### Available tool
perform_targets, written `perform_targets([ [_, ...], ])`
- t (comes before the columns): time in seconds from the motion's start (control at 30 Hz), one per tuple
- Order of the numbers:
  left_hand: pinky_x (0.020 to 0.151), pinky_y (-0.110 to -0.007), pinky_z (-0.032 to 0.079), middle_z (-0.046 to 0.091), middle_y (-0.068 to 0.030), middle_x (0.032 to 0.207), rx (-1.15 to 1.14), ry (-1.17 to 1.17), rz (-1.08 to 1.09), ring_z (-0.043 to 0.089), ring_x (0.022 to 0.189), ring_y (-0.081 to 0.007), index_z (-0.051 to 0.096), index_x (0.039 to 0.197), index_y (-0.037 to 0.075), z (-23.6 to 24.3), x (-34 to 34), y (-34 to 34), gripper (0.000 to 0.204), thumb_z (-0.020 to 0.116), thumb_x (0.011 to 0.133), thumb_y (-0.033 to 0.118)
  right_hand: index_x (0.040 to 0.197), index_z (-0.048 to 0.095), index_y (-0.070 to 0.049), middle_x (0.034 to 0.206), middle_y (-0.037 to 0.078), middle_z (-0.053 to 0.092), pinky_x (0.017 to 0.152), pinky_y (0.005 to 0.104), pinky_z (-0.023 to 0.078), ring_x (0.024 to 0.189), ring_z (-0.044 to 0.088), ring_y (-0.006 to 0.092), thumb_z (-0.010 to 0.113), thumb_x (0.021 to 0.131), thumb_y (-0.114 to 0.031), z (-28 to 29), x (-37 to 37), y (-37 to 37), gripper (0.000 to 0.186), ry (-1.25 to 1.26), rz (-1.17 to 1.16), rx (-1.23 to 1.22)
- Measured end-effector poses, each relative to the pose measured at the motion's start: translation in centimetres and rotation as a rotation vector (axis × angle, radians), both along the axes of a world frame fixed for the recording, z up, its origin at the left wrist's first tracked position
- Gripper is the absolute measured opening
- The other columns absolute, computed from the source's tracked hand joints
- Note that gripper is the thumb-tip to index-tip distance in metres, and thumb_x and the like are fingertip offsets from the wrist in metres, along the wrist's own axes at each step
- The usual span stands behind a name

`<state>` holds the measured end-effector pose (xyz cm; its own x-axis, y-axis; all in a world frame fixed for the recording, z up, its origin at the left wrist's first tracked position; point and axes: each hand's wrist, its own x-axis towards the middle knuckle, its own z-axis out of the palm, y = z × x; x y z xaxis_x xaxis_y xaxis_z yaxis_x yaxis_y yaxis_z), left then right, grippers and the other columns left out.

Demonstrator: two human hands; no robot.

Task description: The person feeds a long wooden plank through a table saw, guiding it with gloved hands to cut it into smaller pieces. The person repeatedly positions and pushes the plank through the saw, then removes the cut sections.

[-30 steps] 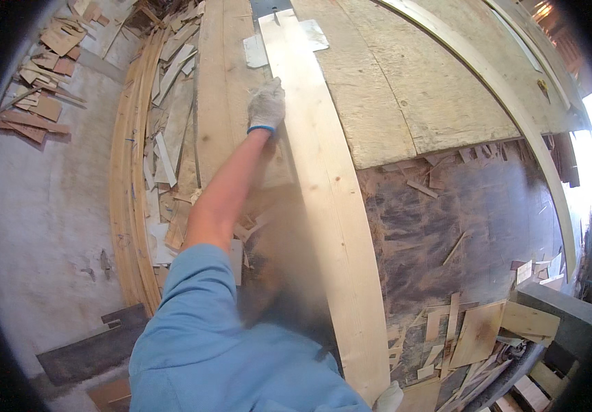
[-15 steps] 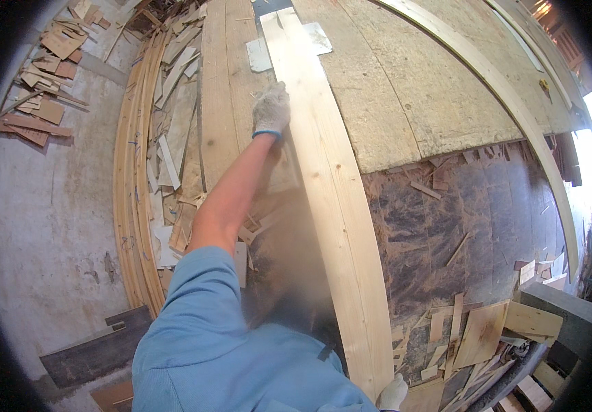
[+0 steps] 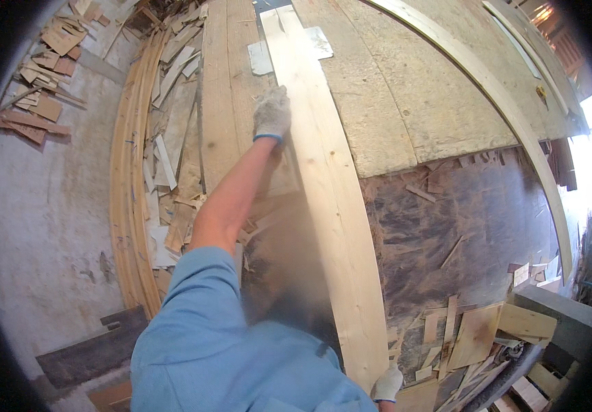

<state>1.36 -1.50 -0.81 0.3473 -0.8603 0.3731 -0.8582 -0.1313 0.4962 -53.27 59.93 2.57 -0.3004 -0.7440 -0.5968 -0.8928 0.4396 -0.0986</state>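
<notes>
A long pale wooden plank [image 3: 337,206] runs from the workbench at the top down past my right side. My left hand [image 3: 272,113], in a whitish knit glove with a blue cuff, presses against the plank's left edge with its fingers bent; the fingertips are partly hidden. At the near end, my gloved right hand [image 3: 387,383] is closed around the plank's right edge, low in the view. Beyond my left hand, the plank passes over a pale metal plate [image 3: 261,58] set in the wooden bench top [image 3: 378,110].
Long strips of wood [image 3: 129,185] and scattered offcuts lie left of the bench. A long curved-looking board [image 3: 509,103] crosses the right side and overhangs the bench. More scrap pieces [image 3: 476,336] lie at lower right, on a dusty dark floor [image 3: 440,233].
The plank has slid a little forward along the bench, past my left hand. My right hand has moved forward with its near end. My left hand stays almost in place.
</notes>
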Motion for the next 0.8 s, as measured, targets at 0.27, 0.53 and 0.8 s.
perform_targets([
  [0.27,0.101,-0.050,0.053,0.073,-0.0139,0.126,0.035,0.045,0.031,0.067,0.116,-0.0397,0.074,0.123,0.015,0.0,-0.3,-0.1,0.031,0.053,0.102,0.026,0.087,0.074,-0.009,0.085,0.017,0.075,0.068,0.0492,0.059,0.077,0.074,0.0384,0.069,0.088,-0.024,-0.4,2.3,-1.6,0.016,0.086,0.041,0.011],
  [0.53,0.103,-0.048,0.053,0.073,-0.0125,0.128,-0.062,-0.068,0.018,0.068,0.114,-0.0403,0.074,0.124,0.016,-1.1,0.8,-0.4,0.032,0.053,0.102,0.026,0.093,0.073,-0.009,0.086,0.017,0.074,0.070,0.0505,0.057,0.078,0.073,0.0401,0.069,0.088,-0.020,-0.8,3.2,-3.8,0.012,-0.002,0.048,-0.015],
  [0.8,0.107,-0.047,0.050,0.072,-0.0134,0.128,-0.008,-0.039,0.034,0.066,0.118,-0.0381,0.075,0.123,0.013,0.0,0.1,0.0,0.032,0.055,0.101,0.024,0.105,0.071,-0.009,0.087,0.020,0.074,0.071,0.0521,0.056,0.080,0.073,0.0414,0.065,0.092,-0.017,-2.8,3.2,-4.4,0.016,-0.006,-0.012,0.019],
])
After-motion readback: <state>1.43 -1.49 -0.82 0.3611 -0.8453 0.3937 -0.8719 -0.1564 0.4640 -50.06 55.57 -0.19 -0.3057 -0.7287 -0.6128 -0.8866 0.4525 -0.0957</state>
